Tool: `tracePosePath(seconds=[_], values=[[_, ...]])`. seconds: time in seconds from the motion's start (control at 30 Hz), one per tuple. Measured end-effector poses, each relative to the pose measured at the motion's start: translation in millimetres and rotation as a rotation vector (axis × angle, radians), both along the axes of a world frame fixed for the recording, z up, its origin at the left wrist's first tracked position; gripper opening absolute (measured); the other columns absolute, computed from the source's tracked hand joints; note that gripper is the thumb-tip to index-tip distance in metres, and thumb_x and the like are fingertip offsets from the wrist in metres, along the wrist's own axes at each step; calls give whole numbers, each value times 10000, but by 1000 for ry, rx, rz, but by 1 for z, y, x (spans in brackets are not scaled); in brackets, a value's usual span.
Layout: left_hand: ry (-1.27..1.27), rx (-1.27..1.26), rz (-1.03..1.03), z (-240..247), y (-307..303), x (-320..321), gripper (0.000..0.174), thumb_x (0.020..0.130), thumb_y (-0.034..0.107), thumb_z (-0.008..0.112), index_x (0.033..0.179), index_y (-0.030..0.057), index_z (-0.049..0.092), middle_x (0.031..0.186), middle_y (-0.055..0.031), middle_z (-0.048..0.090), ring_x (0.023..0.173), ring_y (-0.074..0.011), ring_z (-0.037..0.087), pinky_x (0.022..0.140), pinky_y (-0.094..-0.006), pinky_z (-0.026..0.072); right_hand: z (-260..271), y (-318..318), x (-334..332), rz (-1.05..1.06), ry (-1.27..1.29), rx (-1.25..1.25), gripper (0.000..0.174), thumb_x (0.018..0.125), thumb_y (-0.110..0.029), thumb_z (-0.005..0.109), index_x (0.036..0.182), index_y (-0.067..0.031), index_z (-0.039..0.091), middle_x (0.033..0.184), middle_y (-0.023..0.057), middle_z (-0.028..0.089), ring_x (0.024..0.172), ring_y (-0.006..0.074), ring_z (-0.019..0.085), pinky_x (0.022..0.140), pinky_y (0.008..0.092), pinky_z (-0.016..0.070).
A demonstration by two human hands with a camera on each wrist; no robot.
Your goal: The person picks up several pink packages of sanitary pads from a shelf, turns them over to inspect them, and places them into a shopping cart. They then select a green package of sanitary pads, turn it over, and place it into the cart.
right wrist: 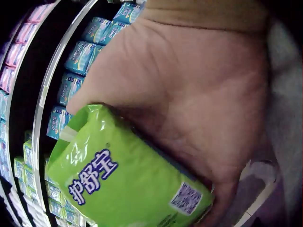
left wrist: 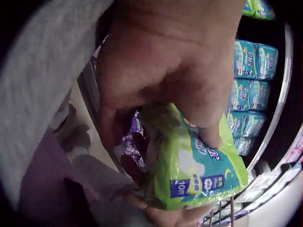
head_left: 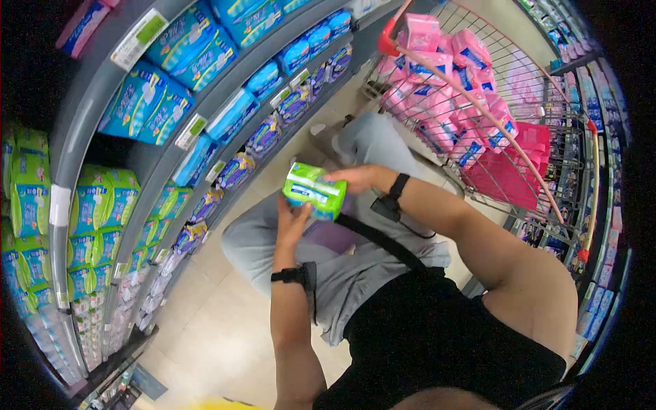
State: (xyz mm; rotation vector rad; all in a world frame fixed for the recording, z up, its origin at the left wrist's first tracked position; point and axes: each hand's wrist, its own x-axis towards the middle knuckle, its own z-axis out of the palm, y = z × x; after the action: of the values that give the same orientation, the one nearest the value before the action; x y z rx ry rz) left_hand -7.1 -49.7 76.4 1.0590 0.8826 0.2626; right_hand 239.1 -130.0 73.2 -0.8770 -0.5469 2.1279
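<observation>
In the head view a green sanitary pad pack (head_left: 316,193) is held up in front of the lap, between both hands. My left hand (head_left: 291,224) grips its near left side, with the thumb on the front. The right hand (head_left: 360,178) holds the opposite side, fingers reaching over its edge. Up close in the left wrist view, the pack (left wrist: 189,163) shows a teal panel with a moon print, and the left thumb presses on it. White lettering and a square code mark the plain green side of the pack (right wrist: 128,170) in the right wrist view.
A tiered shelf (head_left: 65,171) at left carries blue packs (head_left: 147,102), purple packs (head_left: 263,137) and green packs (head_left: 102,195). At right stands a wire shopping cart (head_left: 478,102) filled with pink packs (head_left: 437,75). More stocked shelving (head_left: 608,137) lies beyond it.
</observation>
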Motion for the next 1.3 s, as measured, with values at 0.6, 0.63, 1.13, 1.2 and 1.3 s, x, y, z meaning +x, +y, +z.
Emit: tracePosePath(seconds=[0.6,0.63,1.13,1.2,1.3], values=[[-231,-146,276,-7,10,4,276,980,269,613,1181,83,581,869,-63,667,739,-145,602,668,-285,479,168,-36,102,-584,1179,687,678,890,-493,615,1480,-205,445,1320,89,603,1047,203,610,855,386,491],[-245,-135,255,-6,13,5,272,978,264,615,1182,88,581,871,-58,664,742,-139,597,675,-281,475,190,-39,101,-727,1043,751,693,891,-563,584,1489,-246,435,1350,115,582,1064,231,612,837,386,491],[-16,-129,291,-23,4,-21,184,949,216,644,1075,84,619,804,-15,609,724,-125,565,610,-253,442,43,54,12,-634,880,111,552,944,-505,530,1183,-25,659,1055,149,683,864,286,624,831,407,503],[24,-81,339,-25,5,-15,170,949,206,637,1062,78,636,789,6,576,723,-116,543,642,-263,463,33,60,15,-705,702,21,545,925,-509,545,1194,-45,636,987,118,679,842,245,639,773,386,521],[24,12,349,-41,7,-20,162,961,184,624,1094,95,647,797,28,544,733,-96,512,684,-280,477,-7,66,11,-842,317,-8,482,893,-514,558,1137,-107,646,961,53,630,809,173,573,714,313,468]])
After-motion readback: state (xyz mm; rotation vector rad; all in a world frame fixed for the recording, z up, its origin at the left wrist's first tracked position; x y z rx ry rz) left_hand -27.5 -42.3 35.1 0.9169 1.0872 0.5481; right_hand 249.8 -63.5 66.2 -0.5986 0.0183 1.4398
